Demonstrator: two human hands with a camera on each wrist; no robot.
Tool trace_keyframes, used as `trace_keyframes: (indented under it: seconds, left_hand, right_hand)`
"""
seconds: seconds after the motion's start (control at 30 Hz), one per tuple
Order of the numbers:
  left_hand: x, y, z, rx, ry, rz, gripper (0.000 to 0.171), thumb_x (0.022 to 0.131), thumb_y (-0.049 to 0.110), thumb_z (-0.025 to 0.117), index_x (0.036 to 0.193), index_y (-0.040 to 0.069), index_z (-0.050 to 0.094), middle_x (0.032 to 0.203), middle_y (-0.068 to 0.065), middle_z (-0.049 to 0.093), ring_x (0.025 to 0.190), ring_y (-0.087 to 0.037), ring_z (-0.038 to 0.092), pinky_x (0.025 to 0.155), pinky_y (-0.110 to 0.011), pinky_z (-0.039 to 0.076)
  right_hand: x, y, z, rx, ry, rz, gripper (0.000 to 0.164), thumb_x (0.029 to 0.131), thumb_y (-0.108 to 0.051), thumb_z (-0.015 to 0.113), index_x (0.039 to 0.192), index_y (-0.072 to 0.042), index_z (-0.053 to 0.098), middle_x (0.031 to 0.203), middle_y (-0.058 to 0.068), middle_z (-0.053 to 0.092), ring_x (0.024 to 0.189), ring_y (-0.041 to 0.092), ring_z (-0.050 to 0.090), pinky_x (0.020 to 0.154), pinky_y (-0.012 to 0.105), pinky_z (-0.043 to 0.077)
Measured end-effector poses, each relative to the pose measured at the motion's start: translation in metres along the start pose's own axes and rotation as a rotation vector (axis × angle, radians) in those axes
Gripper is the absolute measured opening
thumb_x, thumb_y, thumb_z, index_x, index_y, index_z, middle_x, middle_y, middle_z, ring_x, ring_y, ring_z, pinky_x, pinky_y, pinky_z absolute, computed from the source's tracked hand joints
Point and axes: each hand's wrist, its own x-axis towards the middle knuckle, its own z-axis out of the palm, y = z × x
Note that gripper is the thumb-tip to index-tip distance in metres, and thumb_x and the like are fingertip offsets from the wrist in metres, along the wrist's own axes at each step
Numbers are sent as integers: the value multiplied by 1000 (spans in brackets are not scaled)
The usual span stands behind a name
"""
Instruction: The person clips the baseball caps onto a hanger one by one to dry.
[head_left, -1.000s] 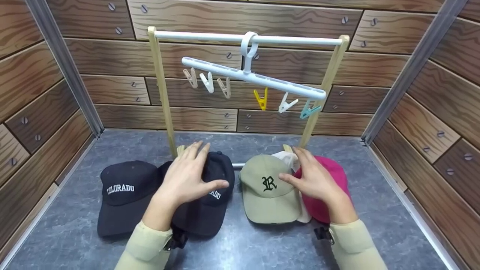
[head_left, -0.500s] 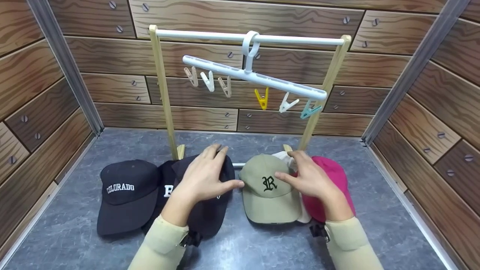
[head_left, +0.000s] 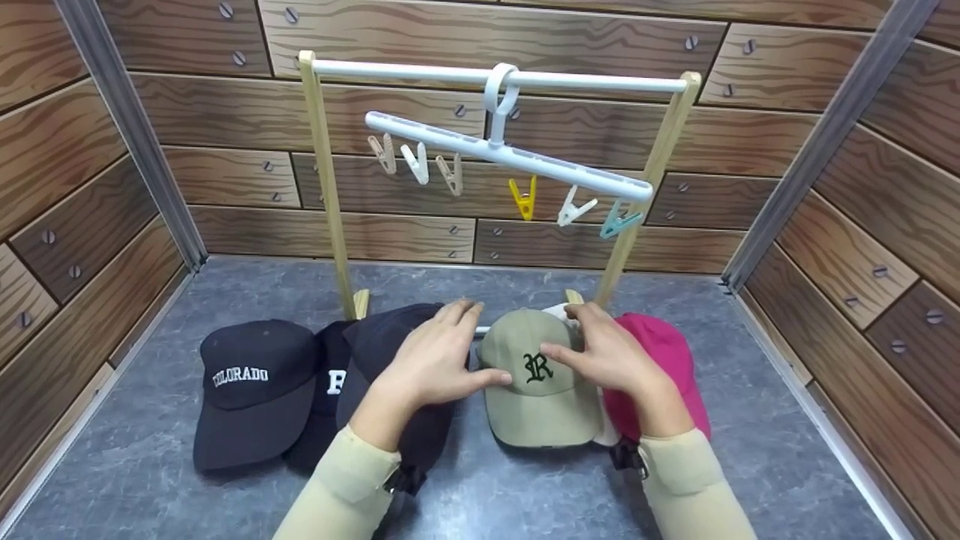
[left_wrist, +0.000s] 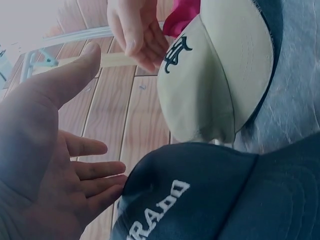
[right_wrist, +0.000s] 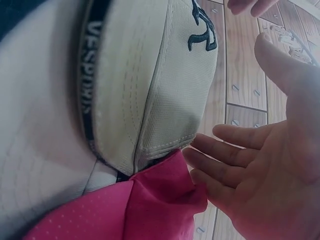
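Note:
A khaki-green cap with a dark embroidered R sits between both hands. My left hand is over the crown of a dark navy cap, its thumb extended across the green cap's left side in the head view. White lettering shows on that navy cap in the left wrist view. My right hand is at the green cap's right side, above a pink cap, fingers extended. In the right wrist view its fingertips come right up to the green cap. Neither hand grips anything.
A white cap is mostly hidden behind the green one. Another dark cap reading COLORADO lies left, partly over one with a white letter. Behind stands a wooden rack bearing a tilted white hanger with several clips.
My left hand has moved right across the dark caps toward the green cap, uncovering the white letter. The right hand has shifted slightly left. The caps stay in place.

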Motion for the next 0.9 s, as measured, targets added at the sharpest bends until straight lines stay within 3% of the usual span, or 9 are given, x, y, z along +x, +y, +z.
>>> trace_keyframes:
  seconds: [0.43, 0.9]
  left_hand:
    - [18, 17, 16, -1, -50, 22, 110, 94, 68, 80, 168, -4, 40, 166, -23, 50, 155, -39, 48, 125, -53, 42]
    - [31, 25, 33, -69, -51, -22, 106, 96, 60, 81, 168, -5, 39, 165, -26, 49, 150, -41, 53, 121, -52, 47]
  right_hand:
    - [2, 3, 3, -23, -20, -8, 98, 99, -70, 74, 158, 4, 51, 155, 28, 58, 139, 46, 60, 116, 64, 48]
    - [1, 5, 6, -19, -20, -31, 91, 100, -65, 76, 155, 3, 54, 149, 27, 62, 137, 44, 61, 114, 62, 49]
